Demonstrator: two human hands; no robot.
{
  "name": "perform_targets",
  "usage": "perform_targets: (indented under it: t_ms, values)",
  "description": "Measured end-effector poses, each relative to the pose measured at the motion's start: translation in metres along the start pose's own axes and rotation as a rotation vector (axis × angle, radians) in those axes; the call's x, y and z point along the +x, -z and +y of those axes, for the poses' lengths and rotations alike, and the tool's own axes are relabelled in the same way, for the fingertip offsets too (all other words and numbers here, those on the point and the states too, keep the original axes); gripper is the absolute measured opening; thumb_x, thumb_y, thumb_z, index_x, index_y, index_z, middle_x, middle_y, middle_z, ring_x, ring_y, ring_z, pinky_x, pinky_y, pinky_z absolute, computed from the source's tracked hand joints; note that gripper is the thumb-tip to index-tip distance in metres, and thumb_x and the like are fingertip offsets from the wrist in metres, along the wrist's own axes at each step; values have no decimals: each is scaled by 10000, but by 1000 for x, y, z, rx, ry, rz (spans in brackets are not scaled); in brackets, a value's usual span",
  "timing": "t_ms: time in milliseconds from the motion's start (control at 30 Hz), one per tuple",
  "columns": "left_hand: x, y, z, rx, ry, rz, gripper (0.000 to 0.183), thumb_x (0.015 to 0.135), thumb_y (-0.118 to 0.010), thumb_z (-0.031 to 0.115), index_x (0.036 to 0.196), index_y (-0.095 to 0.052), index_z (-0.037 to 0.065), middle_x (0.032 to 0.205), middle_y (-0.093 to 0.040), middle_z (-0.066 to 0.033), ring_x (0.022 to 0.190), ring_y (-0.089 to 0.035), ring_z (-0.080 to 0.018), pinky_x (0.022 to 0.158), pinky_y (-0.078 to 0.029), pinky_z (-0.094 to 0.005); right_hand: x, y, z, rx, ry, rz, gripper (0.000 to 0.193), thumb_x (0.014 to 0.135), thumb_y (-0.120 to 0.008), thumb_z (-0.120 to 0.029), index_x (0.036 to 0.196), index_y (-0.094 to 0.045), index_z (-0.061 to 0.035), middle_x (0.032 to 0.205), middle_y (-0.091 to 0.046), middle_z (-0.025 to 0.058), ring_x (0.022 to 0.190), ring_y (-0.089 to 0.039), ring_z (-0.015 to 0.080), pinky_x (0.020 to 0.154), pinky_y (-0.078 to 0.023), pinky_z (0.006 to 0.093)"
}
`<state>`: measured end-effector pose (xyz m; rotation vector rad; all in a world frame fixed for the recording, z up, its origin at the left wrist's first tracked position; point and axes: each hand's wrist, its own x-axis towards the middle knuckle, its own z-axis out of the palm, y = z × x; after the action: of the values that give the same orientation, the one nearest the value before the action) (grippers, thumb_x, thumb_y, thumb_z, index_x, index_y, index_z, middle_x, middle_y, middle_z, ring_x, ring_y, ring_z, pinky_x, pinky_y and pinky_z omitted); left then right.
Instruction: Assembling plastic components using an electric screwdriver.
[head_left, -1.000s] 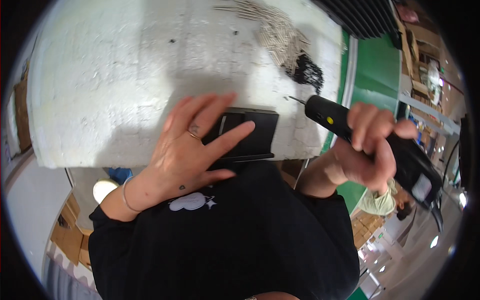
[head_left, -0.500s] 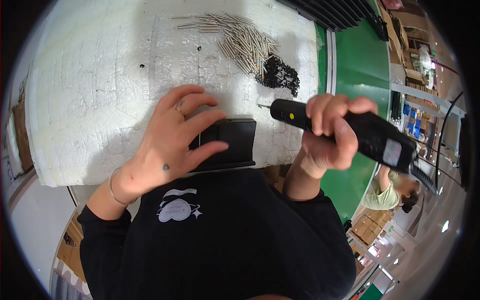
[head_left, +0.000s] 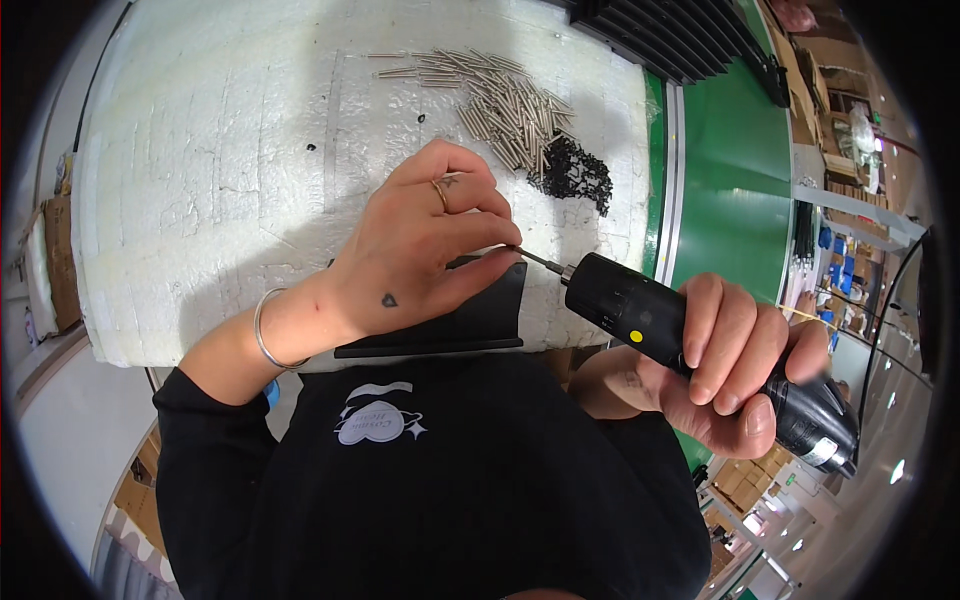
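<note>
Smooth plastic screwdriver (head_left: 635, 312), shiny metal pins (head_left: 508, 105), rough tabletop (head_left: 210, 200)

Left side of the white table (head_left: 180, 200) is open, far edge to near left corner. Two small black bits (head_left: 311, 147) toward the middle, easy to clear. Near edge right of middle: black part (head_left: 490, 312) under left hand (head_left: 420, 235). Screwdriver (head_left: 625, 310) in right hand (head_left: 735, 365) bars the right edge's near end. Pins (head_left: 505, 105) and black screws (head_left: 578, 178) block far right; ribbed stack (head_left: 670, 35) at that corner.
</note>
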<state>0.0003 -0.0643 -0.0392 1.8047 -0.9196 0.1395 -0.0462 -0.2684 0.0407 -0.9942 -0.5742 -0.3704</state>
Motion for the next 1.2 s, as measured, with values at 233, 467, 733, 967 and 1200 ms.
perform_targets:
  t_ms: [233,467,733,967,1200]
  values:
    - [-6,6,-2,103,-69,-10,246,644,-753,-22,867,-682,52,903,-658,-32,972,-588,-281,775,-512,-343,4,-6,5,-33,-42,-36,268,740,-585,-94,977,-463,-114,584,-532,-52,496,-507,62,561,-406,208]
    - [-10,12,-1,117,-130,-71,266,619,-722,-40,870,-670,32,884,-653,-35,913,-612,-266,701,-538,-338,3,-13,14,-48,29,-137,282,729,-629,-73,957,-467,-111,556,-555,-50,419,-522,41,437,-422,159]
    - [-12,21,-7,68,-50,-77,250,683,-748,50,921,-675,55,925,-655,-46,976,-602,-273,766,-530,-351,7,-14,16,-39,-29,-260,349,788,-674,-32,1008,-419,-123,608,-562,-8,455,-544,125,451,-466,261]
    - [28,73,-78,534,65,-22,172,802,-705,124,967,-704,77,902,-645,-44,908,-566,-271,819,-494,-365,0,-10,28,-128,-27,-76,260,796,-587,-108,1010,-441,-114,589,-477,-31,484,-471,80,491,-346,229]
    - [36,81,-110,763,166,-148,114,813,-680,94,920,-695,57,876,-639,-45,894,-567,-243,785,-486,-351,-8,-5,21,-130,-23,-58,267,786,-594,-100,1000,-435,-114,579,-481,-37,477,-473,82,494,-356,230]
